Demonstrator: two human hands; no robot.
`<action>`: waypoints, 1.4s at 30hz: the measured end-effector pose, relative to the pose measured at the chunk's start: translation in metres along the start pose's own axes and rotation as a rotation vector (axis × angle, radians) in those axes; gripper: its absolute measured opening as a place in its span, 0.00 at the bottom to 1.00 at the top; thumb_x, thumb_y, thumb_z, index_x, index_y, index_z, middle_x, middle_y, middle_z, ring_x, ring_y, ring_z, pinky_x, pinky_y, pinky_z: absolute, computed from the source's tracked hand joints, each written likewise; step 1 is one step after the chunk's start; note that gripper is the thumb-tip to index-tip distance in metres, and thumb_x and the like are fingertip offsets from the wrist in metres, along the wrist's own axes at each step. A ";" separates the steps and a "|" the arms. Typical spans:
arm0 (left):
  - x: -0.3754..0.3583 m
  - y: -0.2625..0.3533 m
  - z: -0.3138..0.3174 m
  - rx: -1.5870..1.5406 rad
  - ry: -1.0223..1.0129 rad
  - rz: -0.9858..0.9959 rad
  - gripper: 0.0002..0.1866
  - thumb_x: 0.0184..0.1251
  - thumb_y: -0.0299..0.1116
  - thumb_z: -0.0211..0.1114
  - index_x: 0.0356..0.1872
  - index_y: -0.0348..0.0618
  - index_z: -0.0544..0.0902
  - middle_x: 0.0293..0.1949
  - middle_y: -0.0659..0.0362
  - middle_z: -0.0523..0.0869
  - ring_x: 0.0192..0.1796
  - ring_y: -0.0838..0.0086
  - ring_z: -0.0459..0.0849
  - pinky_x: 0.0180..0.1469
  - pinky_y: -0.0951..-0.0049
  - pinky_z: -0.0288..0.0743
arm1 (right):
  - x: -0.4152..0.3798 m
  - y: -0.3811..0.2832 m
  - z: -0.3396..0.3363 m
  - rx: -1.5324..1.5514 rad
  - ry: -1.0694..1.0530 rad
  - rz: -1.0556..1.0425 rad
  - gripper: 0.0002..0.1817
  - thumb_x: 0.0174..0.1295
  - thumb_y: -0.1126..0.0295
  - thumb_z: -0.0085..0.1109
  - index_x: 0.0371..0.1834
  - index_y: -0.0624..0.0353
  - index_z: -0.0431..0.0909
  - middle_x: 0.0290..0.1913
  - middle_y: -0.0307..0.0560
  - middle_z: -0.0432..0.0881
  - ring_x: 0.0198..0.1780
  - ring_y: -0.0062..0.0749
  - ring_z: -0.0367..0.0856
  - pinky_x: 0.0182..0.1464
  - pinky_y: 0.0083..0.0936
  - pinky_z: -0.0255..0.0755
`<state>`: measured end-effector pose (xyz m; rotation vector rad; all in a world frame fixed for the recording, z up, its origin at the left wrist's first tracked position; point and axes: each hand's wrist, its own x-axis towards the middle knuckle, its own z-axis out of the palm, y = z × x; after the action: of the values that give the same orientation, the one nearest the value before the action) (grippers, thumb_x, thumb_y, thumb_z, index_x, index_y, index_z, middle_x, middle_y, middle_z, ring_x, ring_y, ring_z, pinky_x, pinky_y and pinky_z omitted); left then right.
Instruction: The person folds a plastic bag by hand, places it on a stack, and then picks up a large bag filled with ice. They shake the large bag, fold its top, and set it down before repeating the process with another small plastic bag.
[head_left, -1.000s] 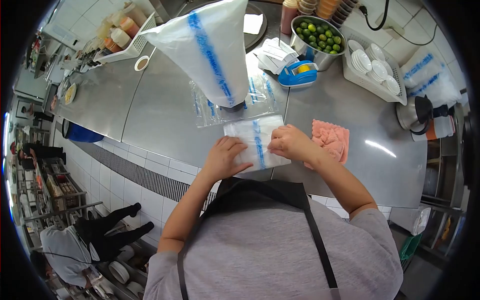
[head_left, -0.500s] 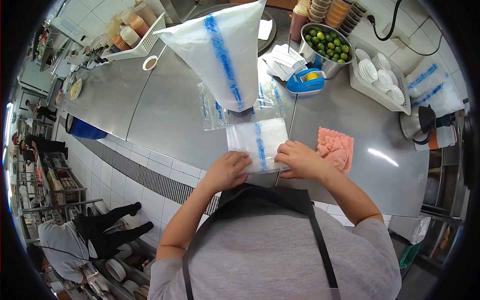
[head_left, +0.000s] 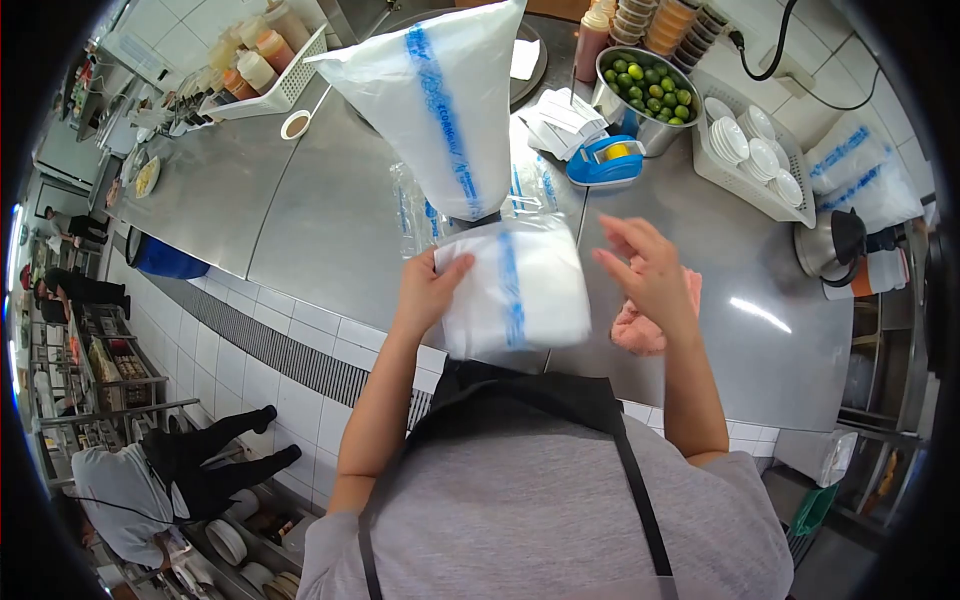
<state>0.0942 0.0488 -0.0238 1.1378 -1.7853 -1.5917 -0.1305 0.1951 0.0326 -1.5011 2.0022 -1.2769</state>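
Head view: left hand (head_left: 425,290) pinches the top-left corner of a stack of plastic bags (head_left: 515,290), fingers pressed together on it, so the stack hangs lifted off the steel desk (head_left: 300,210) just in front of the apron. Right hand (head_left: 650,275) is off the stack with fingers spread, hovering over the pink cloth (head_left: 640,330) (nothing in it). Big upright bag (head_left: 440,100) stands just behind, with loose flat bags (head_left: 415,215) at its base, within reach.

Steel bench (head_left: 300,210) carries: blue tape dispenser (head_left: 605,160), bowl of limes (head_left: 648,92), white dish basket (head_left: 752,150), pink cloth (head_left: 640,325), clear bags (head_left: 470,200), sauce-bottle tray (head_left: 265,75).
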 end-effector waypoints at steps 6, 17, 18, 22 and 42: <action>-0.001 -0.020 -0.014 0.357 0.335 0.400 0.18 0.50 0.27 0.66 0.45 0.40 0.76 0.38 0.56 0.78 0.37 0.71 0.77 0.39 0.73 0.71 | -0.058 0.055 -0.042 -0.573 -0.346 0.282 0.11 0.41 0.71 0.58 0.31 0.59 0.77 0.31 0.45 0.76 0.31 0.37 0.74 0.32 0.29 0.68; -0.015 -0.039 0.018 1.153 -0.263 0.594 0.35 0.55 0.60 0.53 0.62 0.55 0.63 0.67 0.49 0.51 0.68 0.50 0.48 0.65 0.51 0.44 | 0.018 0.043 0.046 -0.198 -0.433 -0.503 0.05 0.45 0.68 0.62 0.24 0.55 0.80 0.29 0.40 0.77 0.38 0.35 0.74 0.38 0.29 0.69; -0.015 -0.038 0.014 1.155 -0.256 0.602 0.35 0.55 0.60 0.53 0.62 0.55 0.63 0.67 0.49 0.51 0.68 0.50 0.48 0.65 0.51 0.44 | 0.020 0.045 0.056 -0.203 -0.427 -0.510 0.05 0.45 0.68 0.62 0.24 0.55 0.80 0.29 0.40 0.77 0.38 0.35 0.74 0.38 0.29 0.69; -0.024 -0.031 0.005 1.071 -0.378 0.600 0.36 0.53 0.57 0.58 0.63 0.54 0.62 0.67 0.50 0.52 0.68 0.51 0.49 0.66 0.51 0.43 | 0.026 0.039 0.069 -0.388 -0.683 -0.534 0.05 0.47 0.69 0.60 0.25 0.57 0.78 0.29 0.41 0.76 0.39 0.36 0.74 0.39 0.29 0.69; 0.000 0.049 -0.005 0.158 0.248 0.593 0.04 0.51 0.23 0.65 0.30 0.38 0.82 0.22 0.62 0.79 0.24 0.80 0.74 0.27 0.82 0.65 | 0.058 -0.017 0.024 0.055 -0.168 -0.397 0.11 0.46 0.72 0.64 0.34 0.60 0.78 0.29 0.43 0.78 0.32 0.31 0.76 0.35 0.21 0.68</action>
<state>0.0853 0.0452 0.0249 0.7261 -1.8690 -0.9375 -0.1264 0.1324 0.0471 -1.9741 1.6022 -1.2828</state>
